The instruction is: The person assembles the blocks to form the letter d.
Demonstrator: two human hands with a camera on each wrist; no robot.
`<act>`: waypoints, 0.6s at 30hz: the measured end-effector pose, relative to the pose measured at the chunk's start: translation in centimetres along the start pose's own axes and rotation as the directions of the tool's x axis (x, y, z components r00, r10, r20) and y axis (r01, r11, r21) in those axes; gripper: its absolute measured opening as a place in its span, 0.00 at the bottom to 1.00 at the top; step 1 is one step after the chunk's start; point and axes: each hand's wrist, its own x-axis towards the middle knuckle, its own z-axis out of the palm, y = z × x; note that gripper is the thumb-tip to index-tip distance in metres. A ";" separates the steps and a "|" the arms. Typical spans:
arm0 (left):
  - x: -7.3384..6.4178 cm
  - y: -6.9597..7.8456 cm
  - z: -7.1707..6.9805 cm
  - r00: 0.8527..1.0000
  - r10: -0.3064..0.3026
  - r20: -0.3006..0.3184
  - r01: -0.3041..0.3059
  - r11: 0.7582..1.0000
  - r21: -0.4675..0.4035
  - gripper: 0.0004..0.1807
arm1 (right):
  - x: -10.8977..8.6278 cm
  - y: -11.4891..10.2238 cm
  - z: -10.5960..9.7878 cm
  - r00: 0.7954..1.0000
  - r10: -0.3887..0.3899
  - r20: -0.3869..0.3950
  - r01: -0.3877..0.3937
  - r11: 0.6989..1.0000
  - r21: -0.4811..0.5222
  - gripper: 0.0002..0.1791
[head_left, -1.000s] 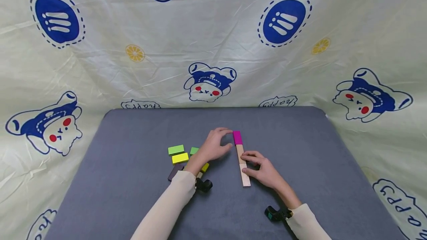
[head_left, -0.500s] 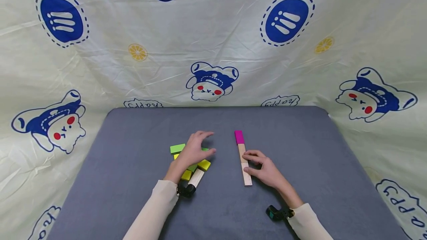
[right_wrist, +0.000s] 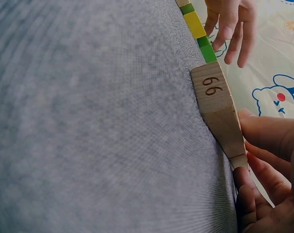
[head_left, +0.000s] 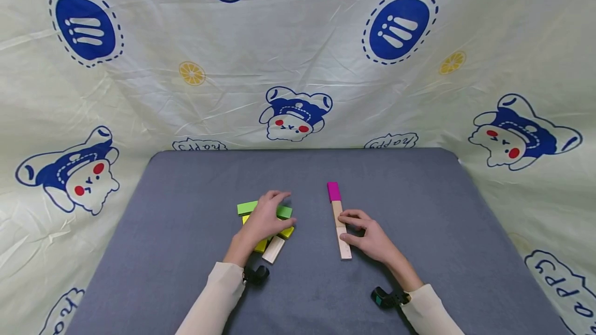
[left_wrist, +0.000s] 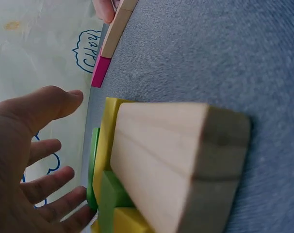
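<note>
- Row: a magenta rectangular block (head_left: 333,191) and two pale wooden blocks (head_left: 345,250) lie end to end on the grey cloth-covered counter (head_left: 396,185), right of its middle, the magenta end toward the far edge.
- Right hand (head_left: 372,239): thumb and fingertips touch the wooden pieces near their joint; the grip is fairly narrow, and nothing is lifted.
- Left hand (head_left: 265,217): thumb and fingers stand apart above the pile; the grip is wide, with nothing seen in it.
- Pile, left of the counter's middle: a flat light-green block (head_left: 247,208), a green block (head_left: 284,212), yellow blocks (head_left: 286,233) and a loose natural-wood block (head_left: 273,250), the last lying farthest from the far edge. The hand hides part of the group.
- Hazards, as judged: the pile is crowded, so closing fingers could catch two pieces or push a neighbour aside. Uneven pressure from the right thumb could bend the row at its joint. The magenta block, with no finger on it, could shift if knocked.
</note>
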 end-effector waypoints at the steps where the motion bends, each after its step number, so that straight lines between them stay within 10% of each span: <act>1: 0.0 0.0 0.1 1.000 0.006 -0.001 -0.006 1.000 -0.015 0.38 | 0.0 0.0 0.0 1.000 0.001 0.000 -0.001 1.000 -0.002 0.25; 10: 0.9 -0.5 1.4 0.994 0.103 -0.034 -0.106 0.987 -0.122 0.35 | 0.0 0.0 0.1 1.000 -0.004 -0.003 0.004 1.000 -0.013 0.24; 18: 0.3 -0.2 1.5 0.992 0.049 -0.115 -0.058 0.996 -0.073 0.36 | -0.1 -0.4 0.1 0.999 -0.039 -0.031 0.038 0.999 -0.024 0.23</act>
